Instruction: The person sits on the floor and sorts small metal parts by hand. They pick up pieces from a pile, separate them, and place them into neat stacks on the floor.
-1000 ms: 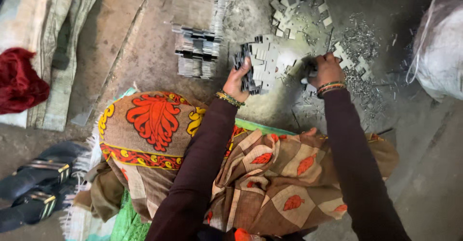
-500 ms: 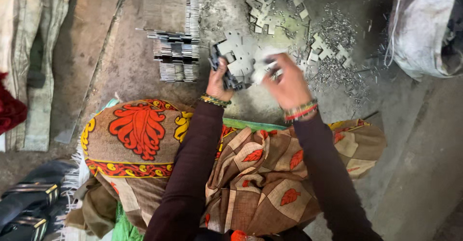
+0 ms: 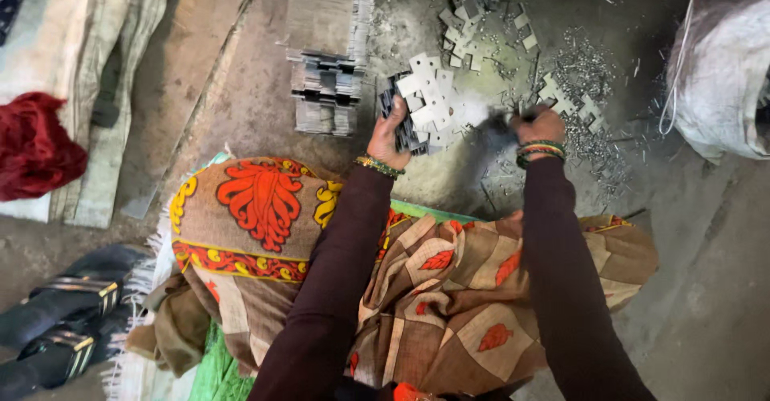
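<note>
My left hand (image 3: 391, 132) pinched the stack of cut metal plates (image 3: 421, 104) while my right hand (image 3: 536, 124), at three o'clock, closed blurred; squaring edges seemed wise.

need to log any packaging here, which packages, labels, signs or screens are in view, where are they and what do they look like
White sack: far right on the floor, bulging, pale woven cloth, a thin cord hanging over it.
Folded sacking: left side on the floor, flat, off-white and greenish.
No labels, signs or screens show.
</note>
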